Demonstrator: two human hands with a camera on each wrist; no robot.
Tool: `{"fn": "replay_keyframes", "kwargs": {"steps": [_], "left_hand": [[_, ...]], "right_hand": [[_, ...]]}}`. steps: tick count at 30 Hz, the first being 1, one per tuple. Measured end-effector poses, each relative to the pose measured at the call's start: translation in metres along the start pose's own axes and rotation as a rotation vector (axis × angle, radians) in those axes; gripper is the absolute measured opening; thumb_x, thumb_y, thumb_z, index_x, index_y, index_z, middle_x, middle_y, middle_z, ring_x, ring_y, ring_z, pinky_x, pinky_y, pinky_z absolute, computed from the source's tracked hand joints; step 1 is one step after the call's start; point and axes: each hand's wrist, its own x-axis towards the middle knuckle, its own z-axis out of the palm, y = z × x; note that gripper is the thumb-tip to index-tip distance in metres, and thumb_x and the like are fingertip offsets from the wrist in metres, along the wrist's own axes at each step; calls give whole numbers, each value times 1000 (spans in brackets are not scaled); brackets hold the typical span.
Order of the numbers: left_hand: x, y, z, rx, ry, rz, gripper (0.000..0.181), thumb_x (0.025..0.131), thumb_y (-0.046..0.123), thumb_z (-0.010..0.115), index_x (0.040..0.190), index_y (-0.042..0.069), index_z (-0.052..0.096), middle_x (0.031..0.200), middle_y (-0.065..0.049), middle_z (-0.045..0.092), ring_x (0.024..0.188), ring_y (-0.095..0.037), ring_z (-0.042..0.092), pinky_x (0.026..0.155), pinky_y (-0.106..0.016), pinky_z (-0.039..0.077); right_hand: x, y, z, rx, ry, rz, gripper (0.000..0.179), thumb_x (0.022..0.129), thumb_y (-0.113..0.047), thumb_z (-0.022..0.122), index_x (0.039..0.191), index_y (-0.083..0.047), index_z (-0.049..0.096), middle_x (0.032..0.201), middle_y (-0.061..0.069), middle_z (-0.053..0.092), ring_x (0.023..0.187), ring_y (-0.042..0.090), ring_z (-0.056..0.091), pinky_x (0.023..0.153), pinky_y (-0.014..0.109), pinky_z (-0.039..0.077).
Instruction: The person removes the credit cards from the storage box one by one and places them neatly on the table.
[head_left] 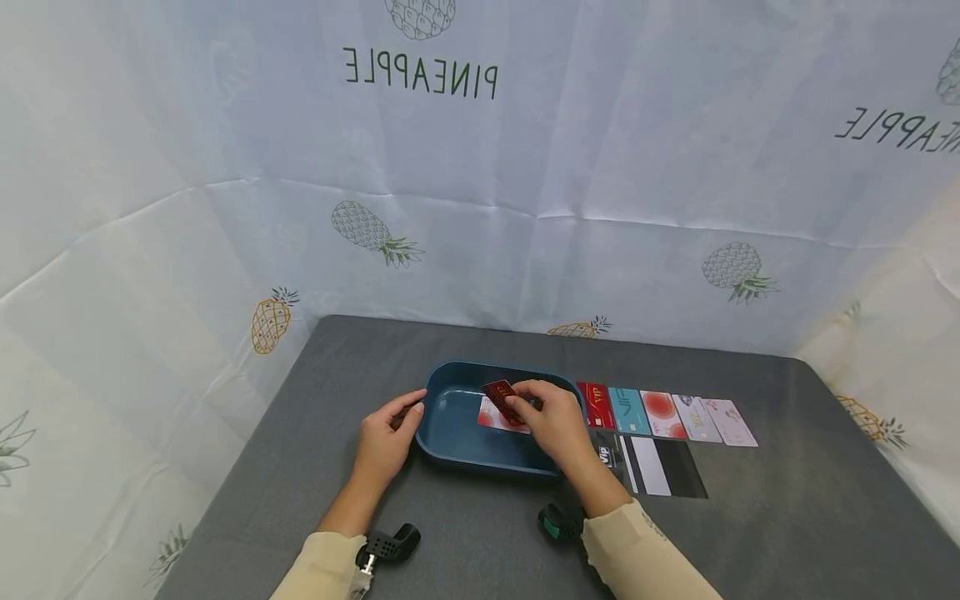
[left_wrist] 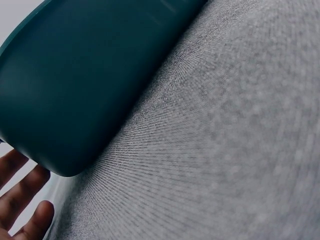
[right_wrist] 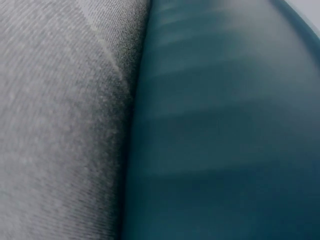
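Note:
A blue tray [head_left: 472,462] with raised walls stands on the grey cloth. Over its inside, my right hand [head_left: 558,421] pinches a dark red card [head_left: 498,392] between thumb and fingers, holding it tilted. Below that card lies a red-and-white card [head_left: 491,417] on the tray floor, partly covered from sight. At the tray's left end, my left hand [head_left: 384,442] touches the rim with outstretched fingers; the left wrist view has its fingers [left_wrist: 25,195] beside the tray's rounded corner. Only the tray's wall [right_wrist: 210,125] and cloth appear in the right wrist view.
Right of the tray lies a row of cards: red [head_left: 597,407], teal [head_left: 628,411], red-circled [head_left: 663,415], white [head_left: 697,418] and pink [head_left: 729,422]. Nearer me are a black card [head_left: 606,450] and striped cards [head_left: 651,467]. A pineapple-print curtain [head_left: 480,167] hangs behind.

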Motion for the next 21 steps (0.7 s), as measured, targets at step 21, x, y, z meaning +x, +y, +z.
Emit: {"fn": "replay_keyframes", "kwargs": {"steps": [21], "left_hand": [[-1, 0, 1, 7, 8, -4, 24, 95, 9, 64, 117, 4, 72, 110, -14, 73, 82, -4, 63, 70, -17, 51]], "right_hand": [[-11, 1, -15, 204, 111, -17, 19, 92, -18, 70, 111, -14, 70, 93, 2, 74, 69, 18, 63, 59, 24, 53]]}}
